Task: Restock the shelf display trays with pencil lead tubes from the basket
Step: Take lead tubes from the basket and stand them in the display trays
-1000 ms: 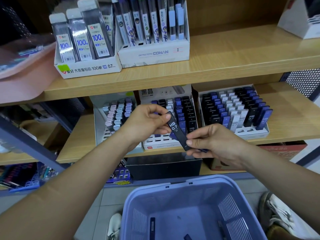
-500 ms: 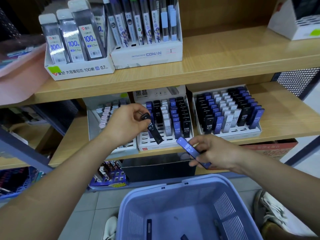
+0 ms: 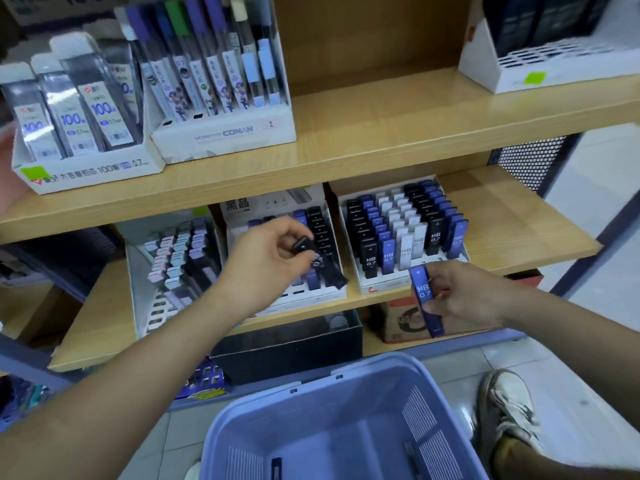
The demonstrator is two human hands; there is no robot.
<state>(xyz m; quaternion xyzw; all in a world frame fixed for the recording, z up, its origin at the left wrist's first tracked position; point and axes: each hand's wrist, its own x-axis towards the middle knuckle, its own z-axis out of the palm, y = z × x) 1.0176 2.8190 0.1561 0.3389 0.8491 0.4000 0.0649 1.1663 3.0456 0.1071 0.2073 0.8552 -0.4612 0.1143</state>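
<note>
A person's left hand (image 3: pixel 268 258) pinches a black pencil lead tube (image 3: pixel 322 263), blurred, over the middle display tray (image 3: pixel 311 296) on a pale wooden shelf (image 3: pixel 519 237). The right hand (image 3: pixel 464 296) grips a slim blue tube (image 3: pixel 425 299) printed "HB 0.7", just in front of the right tray (image 3: pixel 384 289), whose upright black, blue and white tubes carry the same print. On the upper shelf, a white cardboard box (image 3: pixel 225 136) reads "DETECTIVE CONAN"; beside it, clear packs (image 3: pixel 100 109) read "100". Below stands a slatted lavender plastic basket (image 3: pixel 346 386).

Lavender slatted basket (image 3: pixel 311 403), blue tube (image 3: pixel 423 292)
</note>
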